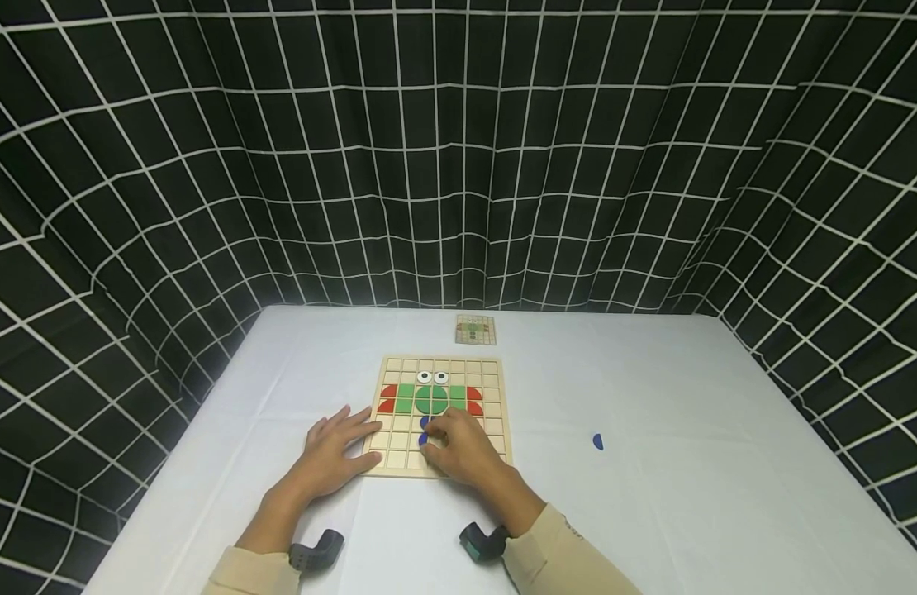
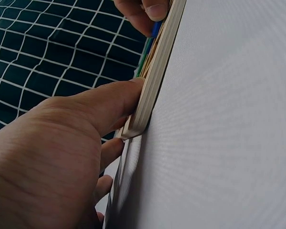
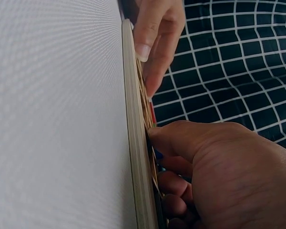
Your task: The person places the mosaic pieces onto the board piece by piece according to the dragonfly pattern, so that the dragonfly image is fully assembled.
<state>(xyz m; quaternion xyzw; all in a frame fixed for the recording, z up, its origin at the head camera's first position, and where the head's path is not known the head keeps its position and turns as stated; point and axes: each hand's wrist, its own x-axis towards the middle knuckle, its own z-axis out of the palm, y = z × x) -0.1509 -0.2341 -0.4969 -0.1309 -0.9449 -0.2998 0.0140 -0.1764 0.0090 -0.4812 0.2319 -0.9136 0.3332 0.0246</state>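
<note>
A square wooden grid board (image 1: 491, 368) lies on the white table. Red, green and white eye pieces fill some of its upper cells; two blue pieces (image 1: 425, 421) show lower down. My left hand (image 1: 332, 454) rests at the board's left edge with fingers spread, thumb and fingertips touching the rim. Over the lower middle cells, my right hand (image 1: 462, 446) pinches a blue piece (image 2: 156, 28) between thumb and index finger, as the left wrist view shows. That piece's full shape is hidden by the fingers.
A blue half-round piece (image 1: 597, 442) lies alone on the table to the right. Behind the board is a small pattern card (image 1: 476, 330). Black curtain (image 1: 458, 165) with a white grid surrounds the table's back and sides.
</note>
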